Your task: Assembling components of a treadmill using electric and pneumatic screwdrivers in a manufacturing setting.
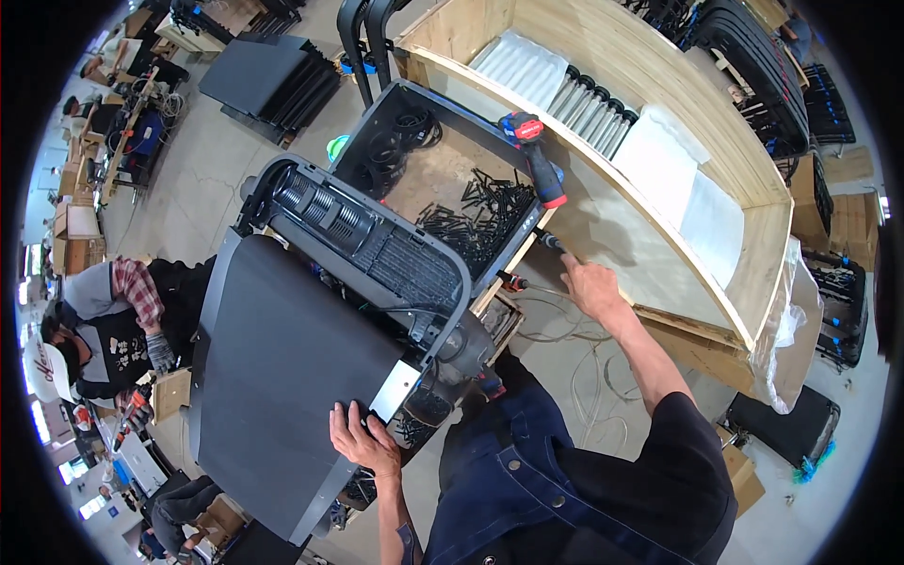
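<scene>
My left hand [363,440] lies with fingers apart on the near edge of a large dark grey panel [282,348], beside a silver metal plate [394,391]. Along the panel's right side runs a black curved frame with a motor unit and ribbed parts [325,212]. My right hand [593,285] is stretched out to the right, its fingers closed at the end of a slim dark tool [549,241] by the corner of a parts tray [499,268]. Just below that tool is a red-and-black tool [511,281].
Black bolts [480,212] and black rings [400,141] lie in the tray. A red-and-blue cordless driver [535,155] rests on its edge. To the right stands a wooden crate [767,235] with metal rollers [593,113]. At left, a gloved co-worker [122,320] stands close to the panel. Hoses [589,377] trail on the floor.
</scene>
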Action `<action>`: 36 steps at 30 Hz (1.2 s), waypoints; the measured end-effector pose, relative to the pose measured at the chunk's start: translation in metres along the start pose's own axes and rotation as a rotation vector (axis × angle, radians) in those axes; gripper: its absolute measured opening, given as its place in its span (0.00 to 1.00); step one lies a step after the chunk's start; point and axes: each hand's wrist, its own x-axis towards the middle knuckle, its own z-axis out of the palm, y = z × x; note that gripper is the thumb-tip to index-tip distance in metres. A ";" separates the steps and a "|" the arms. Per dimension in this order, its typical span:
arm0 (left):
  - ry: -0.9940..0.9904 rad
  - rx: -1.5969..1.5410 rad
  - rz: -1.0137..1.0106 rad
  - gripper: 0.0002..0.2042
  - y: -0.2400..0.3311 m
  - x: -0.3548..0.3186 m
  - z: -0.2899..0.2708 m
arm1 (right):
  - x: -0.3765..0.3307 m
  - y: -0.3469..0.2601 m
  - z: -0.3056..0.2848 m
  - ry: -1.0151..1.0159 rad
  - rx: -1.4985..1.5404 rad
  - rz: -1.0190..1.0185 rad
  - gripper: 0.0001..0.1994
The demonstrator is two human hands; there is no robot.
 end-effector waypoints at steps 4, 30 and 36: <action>0.004 0.021 0.004 0.17 0.002 0.006 0.006 | 0.004 0.002 0.018 -0.033 -0.023 0.196 0.19; 0.183 -0.397 -0.062 0.22 -0.034 -0.018 -0.036 | 0.058 0.061 0.012 0.347 1.063 0.094 0.28; -0.033 -0.634 -0.190 0.13 -0.105 -0.184 -0.056 | -0.092 0.034 -0.126 0.570 1.564 -0.084 0.21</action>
